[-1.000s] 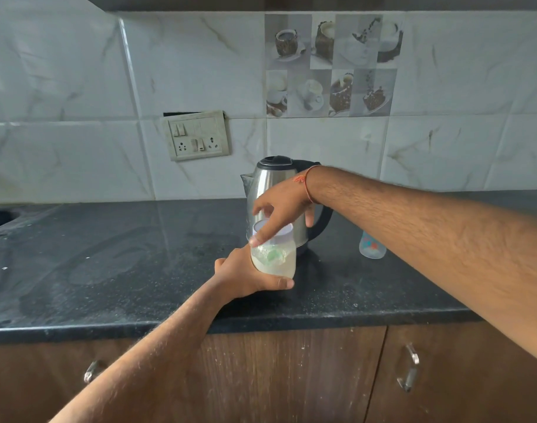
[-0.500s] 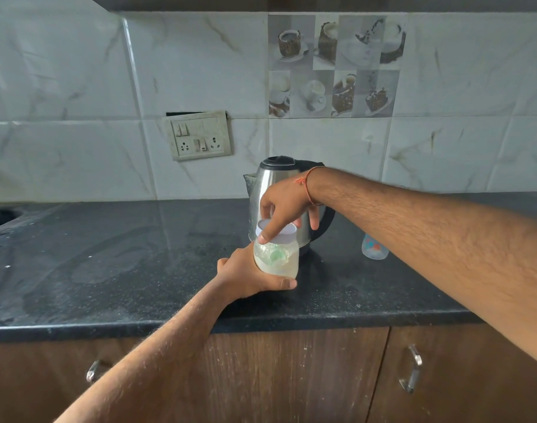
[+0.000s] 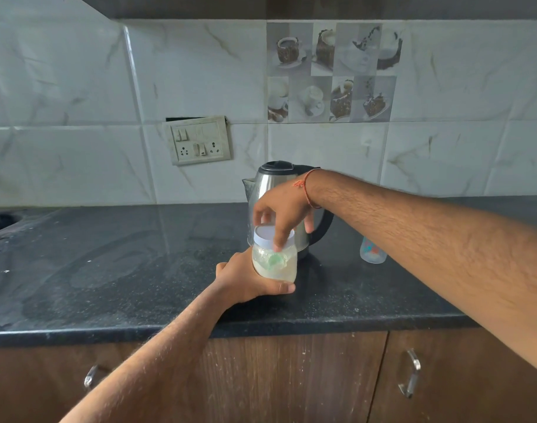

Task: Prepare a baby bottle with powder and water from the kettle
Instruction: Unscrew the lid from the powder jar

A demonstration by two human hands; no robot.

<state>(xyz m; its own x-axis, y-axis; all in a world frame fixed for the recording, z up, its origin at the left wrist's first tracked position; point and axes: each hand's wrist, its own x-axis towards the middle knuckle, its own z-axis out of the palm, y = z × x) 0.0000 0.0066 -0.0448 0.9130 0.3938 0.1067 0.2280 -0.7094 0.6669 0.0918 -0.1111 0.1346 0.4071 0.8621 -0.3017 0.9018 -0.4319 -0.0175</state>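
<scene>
Since prev. frame, my right hand point(image 3: 284, 213) has turned on white lid point(image 3: 268, 235), fingers curled round its rim. L. hand point(image 3: 245, 280) grips powder jar point(image 3: 274, 264) on black counter point(image 3: 108, 270), in front of kettle point(image 3: 276, 190); baby bottle point(image 3: 372, 250) stands to the right.

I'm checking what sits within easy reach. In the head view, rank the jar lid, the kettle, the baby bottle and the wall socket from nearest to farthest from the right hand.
1. Jar lid: under the right hand, fingers on it.
2. Kettle: just behind the hand.
3. Baby bottle: on the counter, to the right.
4. Wall socket: up on the tiles, to the left.
</scene>
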